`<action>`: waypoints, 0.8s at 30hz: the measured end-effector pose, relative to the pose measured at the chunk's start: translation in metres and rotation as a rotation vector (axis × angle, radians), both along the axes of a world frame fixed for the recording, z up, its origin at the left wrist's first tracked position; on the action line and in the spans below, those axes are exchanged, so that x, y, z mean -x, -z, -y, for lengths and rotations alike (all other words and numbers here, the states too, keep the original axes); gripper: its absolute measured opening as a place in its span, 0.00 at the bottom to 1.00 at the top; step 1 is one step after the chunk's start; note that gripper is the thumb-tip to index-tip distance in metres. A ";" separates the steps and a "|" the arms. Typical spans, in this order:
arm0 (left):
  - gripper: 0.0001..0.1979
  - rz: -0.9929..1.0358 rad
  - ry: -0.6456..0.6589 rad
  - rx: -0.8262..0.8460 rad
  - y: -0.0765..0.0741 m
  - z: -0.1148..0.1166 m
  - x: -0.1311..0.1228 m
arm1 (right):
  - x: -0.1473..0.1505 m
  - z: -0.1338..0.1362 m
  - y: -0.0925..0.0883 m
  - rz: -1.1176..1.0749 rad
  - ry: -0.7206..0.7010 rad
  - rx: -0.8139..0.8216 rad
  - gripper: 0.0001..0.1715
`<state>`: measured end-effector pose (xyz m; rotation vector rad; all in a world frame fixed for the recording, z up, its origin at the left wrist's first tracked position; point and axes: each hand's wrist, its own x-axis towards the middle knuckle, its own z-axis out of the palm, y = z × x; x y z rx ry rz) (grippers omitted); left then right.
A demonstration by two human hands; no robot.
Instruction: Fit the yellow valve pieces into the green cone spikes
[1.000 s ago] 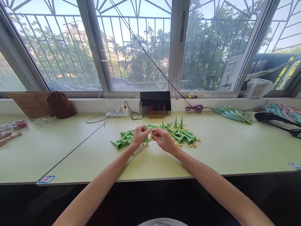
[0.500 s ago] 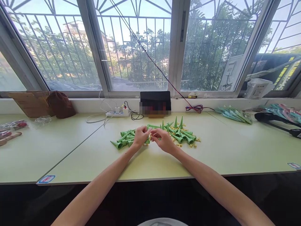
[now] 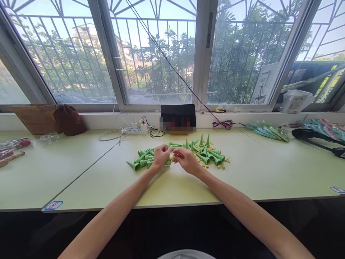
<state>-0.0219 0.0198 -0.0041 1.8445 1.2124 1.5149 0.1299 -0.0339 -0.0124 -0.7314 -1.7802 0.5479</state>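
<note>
My left hand [image 3: 160, 157] and my right hand [image 3: 188, 160] meet over the middle of a pale green table [image 3: 167, 187]. Both are closed, fingertips together, around a green cone [image 3: 168, 161] with a small yellow piece at its end. A pile of green cones [image 3: 141, 160] lies just left of my left hand. More green cones [image 3: 208, 153], a few standing upright, lie to the right of my right hand, with small yellow parts [image 3: 222, 164] scattered among them.
A black tablet [image 3: 178, 116] leans on the window sill behind the cones. A white power strip [image 3: 135, 128] with cables lies left of it. A brown bag [image 3: 69, 119] and cardboard [image 3: 33, 118] sit at far left; packaged items [image 3: 268, 130] at right.
Both hands have stayed together over the cones. The fingers have shifted slightly on the held cone, which sits a little lower than before.
</note>
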 end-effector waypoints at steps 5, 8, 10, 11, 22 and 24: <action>0.23 0.001 -0.003 -0.002 0.001 -0.001 0.000 | 0.000 0.001 -0.001 -0.004 -0.009 0.021 0.06; 0.23 0.001 -0.006 -0.006 0.001 -0.001 -0.001 | 0.000 0.001 -0.001 -0.009 -0.014 0.032 0.06; 0.23 0.003 -0.011 -0.007 0.001 0.000 0.000 | 0.000 0.001 -0.001 -0.009 -0.009 0.040 0.06; 0.23 0.004 -0.013 -0.008 0.001 0.000 0.000 | 0.000 0.001 -0.001 -0.009 -0.008 0.043 0.06; 0.23 0.018 -0.031 -0.010 -0.001 0.002 -0.002 | 0.000 -0.001 0.002 -0.019 -0.016 0.078 0.06; 0.23 0.018 -0.031 -0.012 -0.001 0.003 -0.002 | 0.000 -0.002 0.002 -0.016 -0.024 0.091 0.07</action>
